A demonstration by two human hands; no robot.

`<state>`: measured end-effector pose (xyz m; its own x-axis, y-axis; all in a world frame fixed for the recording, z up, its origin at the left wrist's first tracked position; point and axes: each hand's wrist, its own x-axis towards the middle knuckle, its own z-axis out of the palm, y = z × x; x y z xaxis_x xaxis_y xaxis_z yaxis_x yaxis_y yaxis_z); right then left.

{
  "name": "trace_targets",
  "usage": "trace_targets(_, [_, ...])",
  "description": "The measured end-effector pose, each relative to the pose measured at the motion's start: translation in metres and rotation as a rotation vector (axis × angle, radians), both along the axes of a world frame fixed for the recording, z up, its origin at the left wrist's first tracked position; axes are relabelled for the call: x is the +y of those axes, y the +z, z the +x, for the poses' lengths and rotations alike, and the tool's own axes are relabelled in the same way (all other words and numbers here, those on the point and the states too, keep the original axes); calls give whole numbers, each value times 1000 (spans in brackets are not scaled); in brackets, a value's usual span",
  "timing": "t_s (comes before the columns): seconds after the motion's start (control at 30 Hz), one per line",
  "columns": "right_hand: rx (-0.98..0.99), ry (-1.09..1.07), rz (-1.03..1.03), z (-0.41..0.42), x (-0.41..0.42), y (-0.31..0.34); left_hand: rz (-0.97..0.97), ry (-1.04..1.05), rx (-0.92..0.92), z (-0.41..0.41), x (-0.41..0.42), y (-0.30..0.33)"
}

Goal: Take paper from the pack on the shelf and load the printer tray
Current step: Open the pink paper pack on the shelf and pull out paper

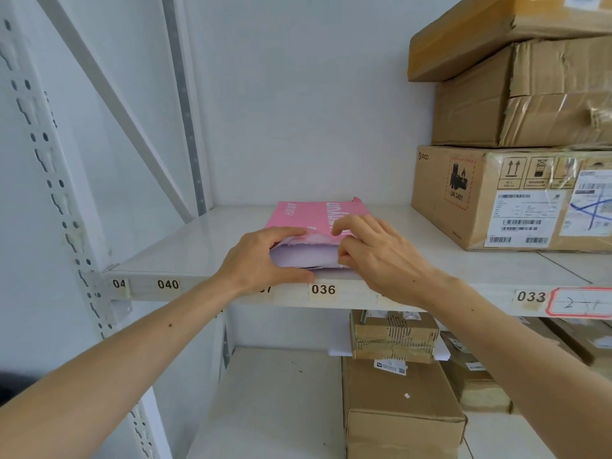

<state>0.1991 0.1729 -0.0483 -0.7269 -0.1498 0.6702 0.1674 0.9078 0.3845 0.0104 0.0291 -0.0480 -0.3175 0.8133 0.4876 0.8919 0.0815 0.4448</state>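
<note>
While both bare forearms are reaching up and forward, a white metal shelf (205,246) is carrying a stack of brown cardboard boxes (510,180) at its right end and a pink paper pack (308,215) near its front edge, just above the label 036 (323,289). More boxes are sitting on the lower shelf (271,392). The pack's torn near end is gaping, showing white sheets (304,256) inside. The left hand (261,260) is cupping the pack's left corner, fingers curled over the wrapper's edge and thumb lying along the shelf lip. The right hand (374,253) is arching over the right corner, fingers bent and pinching the torn wrapper above the sheets.
</note>
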Motion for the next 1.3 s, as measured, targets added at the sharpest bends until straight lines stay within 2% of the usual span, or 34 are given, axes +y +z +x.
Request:
trace_targets(0.1, [32,-23,-37,5,-2,-3,-26,-67,-79,1,-9,3])
trace_targets(0.23, [41,-34,-39,11,-13,-4,33,-150,-168,1,-22,0])
trace_targets(0.37, [49,-20,-79,20,-31,-7,143,-247,-381,12,-36,-2])
trace_targets(0.5, [43,-26,-143,34,-50,-15,385,-41,-526,27,-52,-7])
trace_targets(0.57, [55,-31,-183,41,-61,-20,421,131,-605,35,-60,-9])
trace_targets(0.63, [58,-36,-221,49,-74,-24,339,266,-715,37,-66,-13])
trace_targets(0.7, [22,-45,-259,57,-86,-29,211,292,-914,39,-73,-15])
trace_targets(0.77, [-37,-53,-309,66,-98,-32,95,194,-1229,46,-81,-14])
trace_targets(0.83, [-81,-51,-360,76,-109,-34,-3,111,-1408,53,-89,-11])
trace_targets(0.93, [-146,-44,-428,91,-123,-35,-128,137,-1404,60,-95,-10])
trace_targets(1.03, [-196,-56,-459,105,-130,-34,-141,192,-1349,69,-97,-16])
trace_targets(1.1, [-211,-85,-572,113,-130,-35,-144,217,-1313,75,-100,-19])
trace_targets(1.2, [-74,-229,-880,115,-128,-31,-147,245,-1277,84,-105,-21])
trace_targets(1.3, [75,-444,-1346,108,-120,-21,-132,252,-1276,91,-110,-23])
